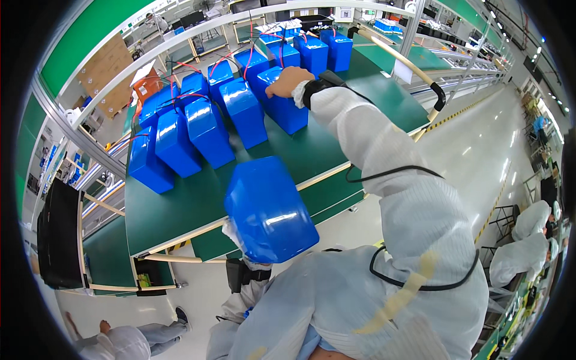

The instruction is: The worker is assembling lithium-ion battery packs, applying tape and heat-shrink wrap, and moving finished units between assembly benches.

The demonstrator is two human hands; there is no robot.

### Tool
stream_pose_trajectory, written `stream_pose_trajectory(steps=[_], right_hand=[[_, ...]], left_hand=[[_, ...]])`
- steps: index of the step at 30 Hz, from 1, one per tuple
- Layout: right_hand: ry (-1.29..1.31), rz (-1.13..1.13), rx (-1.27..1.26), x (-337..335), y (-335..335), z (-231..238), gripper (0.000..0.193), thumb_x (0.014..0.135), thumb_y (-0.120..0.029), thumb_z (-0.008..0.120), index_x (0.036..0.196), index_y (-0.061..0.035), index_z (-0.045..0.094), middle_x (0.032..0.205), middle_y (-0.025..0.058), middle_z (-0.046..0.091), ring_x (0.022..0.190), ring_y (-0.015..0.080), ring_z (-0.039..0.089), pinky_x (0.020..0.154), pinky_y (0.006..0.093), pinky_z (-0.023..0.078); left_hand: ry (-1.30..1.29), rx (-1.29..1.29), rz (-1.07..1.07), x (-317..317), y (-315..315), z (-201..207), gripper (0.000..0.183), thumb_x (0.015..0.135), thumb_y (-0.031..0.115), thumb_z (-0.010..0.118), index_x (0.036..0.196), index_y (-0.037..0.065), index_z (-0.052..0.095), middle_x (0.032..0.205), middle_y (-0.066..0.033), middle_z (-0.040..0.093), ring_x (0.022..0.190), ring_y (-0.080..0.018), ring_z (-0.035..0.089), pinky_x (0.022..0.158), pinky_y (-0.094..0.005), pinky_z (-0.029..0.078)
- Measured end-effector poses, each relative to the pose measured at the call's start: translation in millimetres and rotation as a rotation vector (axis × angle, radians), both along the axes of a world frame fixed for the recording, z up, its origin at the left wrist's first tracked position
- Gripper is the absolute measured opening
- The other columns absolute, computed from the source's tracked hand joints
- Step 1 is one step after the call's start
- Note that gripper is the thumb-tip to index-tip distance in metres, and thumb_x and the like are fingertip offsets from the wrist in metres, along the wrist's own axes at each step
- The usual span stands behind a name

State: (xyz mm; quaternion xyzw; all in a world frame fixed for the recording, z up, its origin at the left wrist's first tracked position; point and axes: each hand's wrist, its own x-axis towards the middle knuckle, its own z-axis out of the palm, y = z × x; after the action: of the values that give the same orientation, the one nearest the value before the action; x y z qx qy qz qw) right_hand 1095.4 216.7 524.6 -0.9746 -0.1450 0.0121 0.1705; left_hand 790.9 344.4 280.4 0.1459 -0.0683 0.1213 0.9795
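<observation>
A blue shrink-wrapped battery pack (pixel 273 210) is held up in front of my body, tilted, just off the table's near edge. My left hand (pixel 259 264) supports it from below and behind; most of its fingers are hidden by the pack. My right hand (pixel 290 81) reaches forward over the table, its fingers bent down at the top of another blue battery pack (pixel 284 114) standing in the near row. The fingertips there are partly covered by the hand itself. Several similar packs (pixel 207 132) stand to its left, with thin red and black wires coming from their tops.
The packs stand on a green-topped cart (pixel 198 207) with a pale tubular rim and a curved handle (pixel 414 63) at the right. A metal frame rail (pixel 99 147) runs along the left. One person (pixel 129 342) is at the lower left; others sit at benches (pixel 519 246) far right.
</observation>
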Motion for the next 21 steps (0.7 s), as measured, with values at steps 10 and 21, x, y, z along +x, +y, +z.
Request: stream_pose_trajectory(steps=[10, 21], right_hand=[[-0.369, 0.678, 0.624, -173, -174, 52, 0.072, 0.071, -0.037, 0.086, 0.129, -0.0053, 0.059, 0.121, 0.0155, 0.064, 0.106, 0.0323, 0.063, 0.087, 0.0422, 0.052], [-1.047, 0.258, 0.057, -99, -220, -79, 0.086, 0.049, -0.025, 0.087, 0.130, -0.0147, 0.058, 0.135, 0.0192, 0.052, 0.116, 0.0403, 0.054, 0.091, 0.0588, 0.044]], left_hand=[[-0.104, 0.006, -0.179, 63, -52, 65, 0.058, 0.094, 0.042, 0.055, 0.140, 0.007, 0.046, 0.136, -0.0155, 0.055, 0.115, -0.0290, 0.060, 0.097, -0.0430, 0.051], [0.319, 0.587, -0.150, 206, -178, 190, 0.042, 0.090, 0.028, 0.064, 0.125, 0.004, 0.059, 0.118, -0.0136, 0.064, 0.110, -0.0265, 0.063, 0.091, -0.0409, 0.054]])
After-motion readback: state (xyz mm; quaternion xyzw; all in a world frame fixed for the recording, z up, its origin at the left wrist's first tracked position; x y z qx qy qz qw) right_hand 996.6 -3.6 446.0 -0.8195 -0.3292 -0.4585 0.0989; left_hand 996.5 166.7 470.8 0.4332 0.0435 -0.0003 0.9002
